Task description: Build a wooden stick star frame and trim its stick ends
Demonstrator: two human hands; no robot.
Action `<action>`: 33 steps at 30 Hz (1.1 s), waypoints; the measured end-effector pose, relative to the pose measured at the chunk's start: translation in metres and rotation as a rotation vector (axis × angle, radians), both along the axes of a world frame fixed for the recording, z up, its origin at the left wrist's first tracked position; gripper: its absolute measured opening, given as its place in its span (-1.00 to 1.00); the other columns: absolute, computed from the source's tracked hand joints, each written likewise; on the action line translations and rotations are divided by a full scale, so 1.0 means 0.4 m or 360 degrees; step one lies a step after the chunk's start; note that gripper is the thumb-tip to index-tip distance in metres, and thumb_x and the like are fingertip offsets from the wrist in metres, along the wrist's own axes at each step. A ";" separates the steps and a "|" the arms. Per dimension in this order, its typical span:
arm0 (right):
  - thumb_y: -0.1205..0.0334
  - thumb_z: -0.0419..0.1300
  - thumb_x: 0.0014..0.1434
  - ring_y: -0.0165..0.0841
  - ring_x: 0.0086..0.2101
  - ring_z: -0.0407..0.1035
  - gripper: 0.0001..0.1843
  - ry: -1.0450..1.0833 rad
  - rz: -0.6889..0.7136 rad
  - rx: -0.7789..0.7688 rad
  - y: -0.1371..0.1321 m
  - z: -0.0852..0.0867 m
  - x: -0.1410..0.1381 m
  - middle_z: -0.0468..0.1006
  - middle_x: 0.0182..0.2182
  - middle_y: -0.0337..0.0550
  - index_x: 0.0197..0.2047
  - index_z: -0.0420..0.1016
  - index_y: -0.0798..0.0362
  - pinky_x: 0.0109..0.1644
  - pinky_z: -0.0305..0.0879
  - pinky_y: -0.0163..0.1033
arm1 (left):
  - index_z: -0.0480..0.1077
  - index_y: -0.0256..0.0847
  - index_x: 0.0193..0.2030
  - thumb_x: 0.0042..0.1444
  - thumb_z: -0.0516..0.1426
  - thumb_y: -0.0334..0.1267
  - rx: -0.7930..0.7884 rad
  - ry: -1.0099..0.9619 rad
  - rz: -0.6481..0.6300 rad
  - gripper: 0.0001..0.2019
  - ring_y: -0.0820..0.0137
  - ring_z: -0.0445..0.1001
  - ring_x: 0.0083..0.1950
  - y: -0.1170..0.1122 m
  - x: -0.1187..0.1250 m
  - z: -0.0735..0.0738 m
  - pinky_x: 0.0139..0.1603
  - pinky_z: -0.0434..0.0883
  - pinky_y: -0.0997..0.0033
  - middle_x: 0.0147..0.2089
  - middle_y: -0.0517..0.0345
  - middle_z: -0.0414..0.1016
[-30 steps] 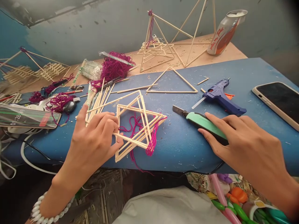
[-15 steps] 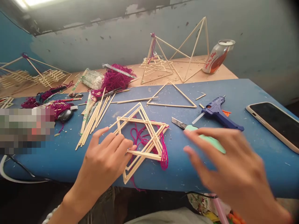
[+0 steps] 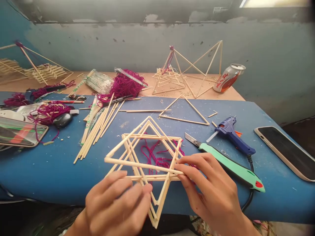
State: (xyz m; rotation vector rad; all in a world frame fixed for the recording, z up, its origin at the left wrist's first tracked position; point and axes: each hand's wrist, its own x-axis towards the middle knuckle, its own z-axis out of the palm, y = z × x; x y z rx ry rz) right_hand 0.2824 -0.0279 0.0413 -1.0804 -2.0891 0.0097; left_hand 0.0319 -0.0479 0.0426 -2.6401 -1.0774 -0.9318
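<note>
centre of clock: stick frame
left phone: one, 9 o'clock
yarn tangles: three, magenta, 10 to 12 o'clock; loose strands beneath the frame
mouse: one, 10 o'clock
loose sticks: one pile, 10 o'clock
left hand: 7 o'clock, the nearer hand, clenched around the frame's lower left sticks
stick frame: one, between both hands, long axis 12 to 6, lower tip past the near edge of the blue table
right hand: 4 o'clock, pinching the frame's right stick ends
flat triangle: one, 2 o'clock
pyramids: two, 1 o'clock, on the wooden shelf
can: one, 2 o'clock
cutter: one, 3 o'clock
glue gun: one, 3 o'clock
right phone: one, 3 o'clock
</note>
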 end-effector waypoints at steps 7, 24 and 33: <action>0.53 0.22 0.30 -0.29 -0.22 0.49 -0.76 0.0148 -0.0029 0.0029 0.008 -0.017 -0.007 0.62 -0.21 -0.06 -0.09 0.53 0.02 -0.18 0.49 -0.18 | 0.32 -0.24 0.39 0.28 0.15 -0.14 -0.0368 0.0280 0.0096 -0.44 -0.02 0.25 0.54 0.092 0.004 0.028 0.48 0.32 -0.21 0.52 -0.12 0.27; 0.28 0.32 0.32 -0.34 -0.24 0.53 -0.96 0.0908 -0.0112 -0.0650 0.020 -0.012 0.034 0.61 -0.25 -0.14 -0.16 0.63 -0.02 -0.29 0.58 -0.31 | 0.43 -0.20 0.27 0.36 0.07 0.00 -0.0339 0.0262 0.0162 -0.53 -0.12 0.35 0.44 0.087 0.019 -0.037 0.38 0.22 -0.38 0.49 -0.22 0.30; 0.51 0.25 0.31 -0.29 -0.21 0.54 -0.67 0.0023 -0.0244 -0.0086 -0.011 -0.033 0.066 0.65 -0.21 -0.09 0.10 0.57 0.04 -0.10 0.52 -0.16 | 0.49 -0.26 0.19 0.37 0.08 0.03 -0.0299 0.0196 0.0209 -0.55 -0.19 0.36 0.41 0.079 0.025 -0.050 0.34 0.30 -0.35 0.48 -0.24 0.32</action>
